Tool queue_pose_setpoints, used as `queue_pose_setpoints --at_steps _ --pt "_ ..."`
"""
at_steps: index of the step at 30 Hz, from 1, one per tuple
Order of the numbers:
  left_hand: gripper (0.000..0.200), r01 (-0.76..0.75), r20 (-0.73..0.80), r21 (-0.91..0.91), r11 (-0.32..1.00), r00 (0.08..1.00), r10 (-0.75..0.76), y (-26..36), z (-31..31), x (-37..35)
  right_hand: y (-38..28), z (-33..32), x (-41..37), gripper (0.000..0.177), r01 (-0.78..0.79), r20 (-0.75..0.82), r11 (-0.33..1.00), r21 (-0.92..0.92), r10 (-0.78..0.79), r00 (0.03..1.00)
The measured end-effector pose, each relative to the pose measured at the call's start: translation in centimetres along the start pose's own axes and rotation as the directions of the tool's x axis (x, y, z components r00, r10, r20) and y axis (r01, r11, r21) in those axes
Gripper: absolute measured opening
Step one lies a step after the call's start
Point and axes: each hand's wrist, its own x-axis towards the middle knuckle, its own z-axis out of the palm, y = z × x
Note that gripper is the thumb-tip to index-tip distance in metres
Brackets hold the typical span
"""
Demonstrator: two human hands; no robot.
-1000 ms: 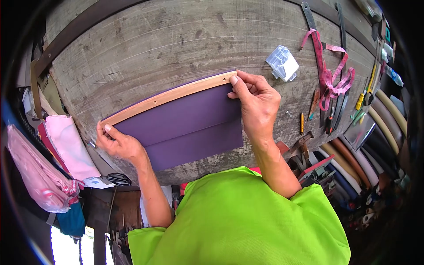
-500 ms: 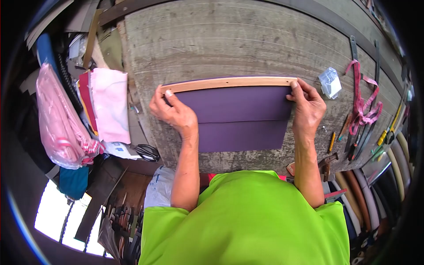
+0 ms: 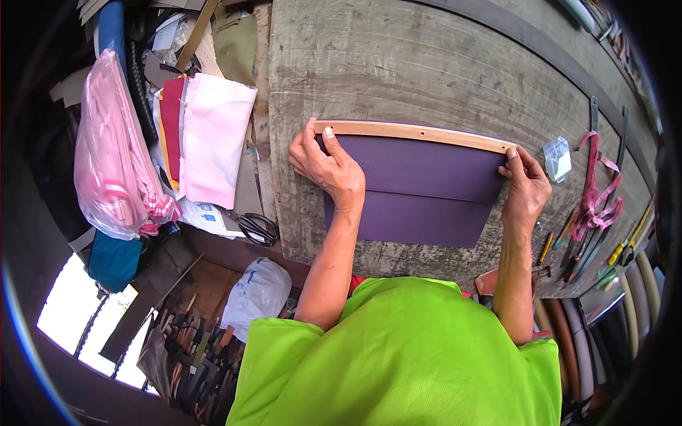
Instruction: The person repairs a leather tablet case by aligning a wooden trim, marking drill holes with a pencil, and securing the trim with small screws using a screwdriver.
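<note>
A folded purple sheet [image 3: 426, 192] lies flat on the worn wooden workbench [image 3: 398, 64]. Along its far edge rests a long, slightly curved wooden strip [image 3: 415, 132] with small holes. My left hand [image 3: 325, 165] presses the strip's left end, thumb on the wood and fingers on the purple sheet. At the strip's right end my right hand [image 3: 527, 186] pinches the wood and the sheet's corner with its fingertips.
A clear plastic box [image 3: 557, 157], a pink measuring tape [image 3: 595, 192] and several hand tools [image 3: 611, 245] lie on the bench's right side. Pink cloth [image 3: 213, 145], a pink bag [image 3: 114, 170] and black scissors [image 3: 259, 228] sit left of the bench. Rolls of material [image 3: 625, 298] stand lower right.
My view has swung left, so the bench, sheet and strip now sit further right in frame. Both hands keep their hold on the strip's ends.
</note>
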Motion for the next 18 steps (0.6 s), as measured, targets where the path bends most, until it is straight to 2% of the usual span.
queue_pose_setpoints --at_steps 12,14,16,17,18 --pt "0.033 0.015 -0.001 -0.010 1.000 1.000 -0.015 -0.2 0.0 0.1 0.1 -0.3 0.3 0.032 0.009 0.052 1.000 -0.004 -0.009 0.999" --pt "0.032 0.023 0.016 -0.026 0.999 1.000 -0.022 -0.2 -0.2 0.4 -0.2 -0.1 0.3 0.029 0.054 0.090 0.999 -0.006 -0.053 0.995" --pt "0.034 0.045 0.003 -0.111 0.993 0.999 -0.045 0.3 -0.4 0.6 -0.4 0.3 0.2 0.020 0.172 0.080 0.984 -0.046 -0.168 0.983" --pt "0.034 0.062 0.043 -0.122 0.991 0.997 -0.057 0.6 -0.9 0.8 -0.7 0.3 0.1 0.017 0.270 0.114 0.949 -0.160 -0.254 0.960" --pt "0.024 0.062 0.054 -0.148 0.987 0.997 -0.055 0.6 -0.9 1.1 -0.9 0.1 0.2 0.016 0.363 0.161 0.892 -0.270 -0.330 0.930"
